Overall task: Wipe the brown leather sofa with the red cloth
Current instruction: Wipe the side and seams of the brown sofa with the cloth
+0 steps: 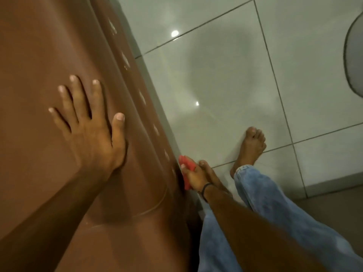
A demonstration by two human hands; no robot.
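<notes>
Pale glossy floor tiles [225, 79] with dark grout lines across the right and far side, catching two small bright reflections of lamps.

Filling the left: brown leather sofa [45, 55], smooth and shiny, long edge running from far centre down toward the near right, with a row of pale worn marks [125, 59] along that rounded edge.

Low on the sofa's right side, close to the floor: red cloth [186, 169], bunched, mostly hidden by the hand, pressed against the leather; visible part stretched roughly along the sofa's edge, far end peeking out past the fingertips, near end showing below the palm.

Gripping the cloth: right hand [196, 178], fingers [185, 166] curled closed over the red fabric, thumb side toward the sofa, a dark band [205, 190] on the wrist, bare forearm reaching in from the near right.

Flat on the broad upper leather surface, well apart from the cloth: left hand [92, 130], palm down, fingers [78, 93] spread wide and straight, pointing far, holding nothing, thumb lying near the rounded edge.

Beside the right hand: light blue jeans [265, 199] and two bare feet [251, 146] on the tiles, one just right of the cloth hand, the other farther right.

At the far right border: a grey rounded object [355, 54], cut off, unclear what.
</notes>
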